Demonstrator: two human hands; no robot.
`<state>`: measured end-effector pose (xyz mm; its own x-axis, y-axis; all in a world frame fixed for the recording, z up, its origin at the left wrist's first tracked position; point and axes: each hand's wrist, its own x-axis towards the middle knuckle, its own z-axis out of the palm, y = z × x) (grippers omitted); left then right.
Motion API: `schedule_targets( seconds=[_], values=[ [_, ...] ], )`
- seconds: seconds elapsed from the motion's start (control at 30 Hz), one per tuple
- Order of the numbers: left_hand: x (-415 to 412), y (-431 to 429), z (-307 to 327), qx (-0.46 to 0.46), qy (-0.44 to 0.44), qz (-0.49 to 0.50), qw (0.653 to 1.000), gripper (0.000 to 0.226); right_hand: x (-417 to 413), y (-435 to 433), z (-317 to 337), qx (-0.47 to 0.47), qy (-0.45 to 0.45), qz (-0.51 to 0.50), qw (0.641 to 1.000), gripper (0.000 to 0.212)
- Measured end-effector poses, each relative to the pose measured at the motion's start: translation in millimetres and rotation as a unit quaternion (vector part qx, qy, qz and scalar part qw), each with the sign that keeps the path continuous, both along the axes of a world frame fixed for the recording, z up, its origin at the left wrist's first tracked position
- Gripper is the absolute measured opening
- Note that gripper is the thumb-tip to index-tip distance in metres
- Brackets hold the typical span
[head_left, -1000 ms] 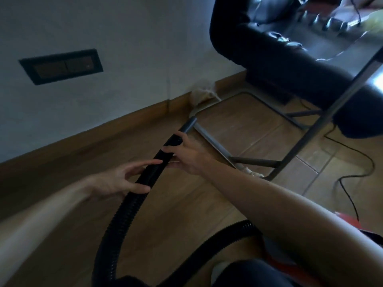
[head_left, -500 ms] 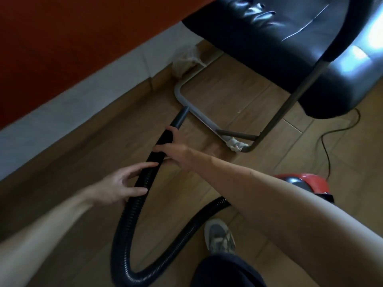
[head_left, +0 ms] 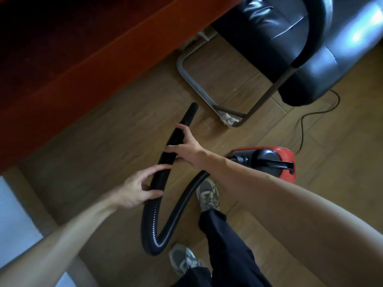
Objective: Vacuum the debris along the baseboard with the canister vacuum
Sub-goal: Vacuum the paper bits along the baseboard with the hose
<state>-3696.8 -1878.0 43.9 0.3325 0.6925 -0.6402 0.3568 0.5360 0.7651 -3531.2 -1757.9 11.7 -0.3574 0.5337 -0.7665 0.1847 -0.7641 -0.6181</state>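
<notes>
From my remote seat I see both arms reaching down over a wooden floor. The right grip is closed round the smooth black wand, thumb on the upper side and fingers wrapped across it, just behind the nozzle, which points up and away toward the chair frame and hangs over bare floor beside the edge of the red-brown surface. The left grip holds the ribbed hose just below the wand, forefinger laid over the top and thumb curled underneath. From there the hose drops into a tight loop by my feet and climbs back to the red vacuum, which sits on the floor to the right, under my right forearm. A thin cord trails off behind it. A black chair stands beyond, with a white wad at the foot of its frame. My grey shoes stand inside and beside the loop.
</notes>
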Motion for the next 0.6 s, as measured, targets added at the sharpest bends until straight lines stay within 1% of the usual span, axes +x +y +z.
schedule_targets(
  seconds=[0.23,0.47,0.6],
  values=[
    [28,-27,20,-0.001,-0.003,-0.024,1.000,0.065,41,-38,30,-0.006,0.017,-0.046,0.999,0.086],
    [71,-52,37,-0.001,-0.009,-0.060,0.998,0.071,91,-72,48,0.001,-0.005,-0.065,0.998,0.086],
    [97,-50,38,0.009,0.004,-0.102,0.995,0.066,120,-77,50,0.010,-0.014,-0.067,0.998,0.087]
  ],
)
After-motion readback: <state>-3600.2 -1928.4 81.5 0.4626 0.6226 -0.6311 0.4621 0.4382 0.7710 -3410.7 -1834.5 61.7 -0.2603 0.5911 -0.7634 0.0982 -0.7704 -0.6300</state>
